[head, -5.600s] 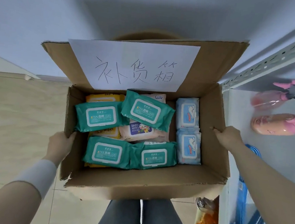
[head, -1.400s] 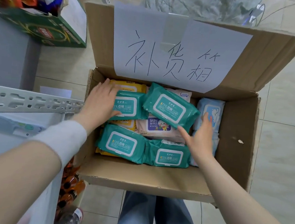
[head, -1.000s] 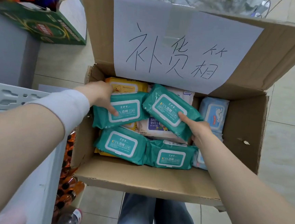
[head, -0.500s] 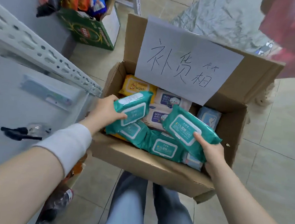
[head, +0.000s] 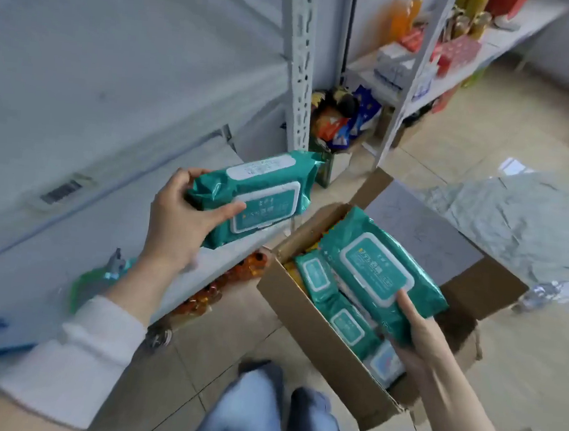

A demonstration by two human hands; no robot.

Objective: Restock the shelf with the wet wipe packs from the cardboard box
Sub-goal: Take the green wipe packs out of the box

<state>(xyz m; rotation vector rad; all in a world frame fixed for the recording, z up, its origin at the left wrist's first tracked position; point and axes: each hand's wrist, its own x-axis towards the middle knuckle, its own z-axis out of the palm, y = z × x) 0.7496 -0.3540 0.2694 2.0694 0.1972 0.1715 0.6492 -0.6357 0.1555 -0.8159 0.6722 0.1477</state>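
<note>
My left hand (head: 179,220) grips a teal wet wipe pack (head: 261,192) and holds it over the front edge of the white shelf board (head: 75,149). My right hand (head: 417,337) holds a second teal wet wipe pack (head: 378,271) just above the open cardboard box (head: 326,349). Inside the box lie more teal packs (head: 331,298), a light blue pack (head: 385,360) and a yellow one at the far edge. The box's flap with the paper sign (head: 423,227) stands open behind it.
A white perforated shelf post (head: 300,62) rises behind the left pack. Snack bags (head: 343,117) fill a box on the floor beyond it. Orange bottles (head: 222,285) sit under the shelf. A second rack with goods (head: 439,46) stands far right. My legs (head: 269,413) are below.
Both hands have lifted their teal packs out of the box. The left one has swung left and up to the shelf; my view has turned toward the shelving.
</note>
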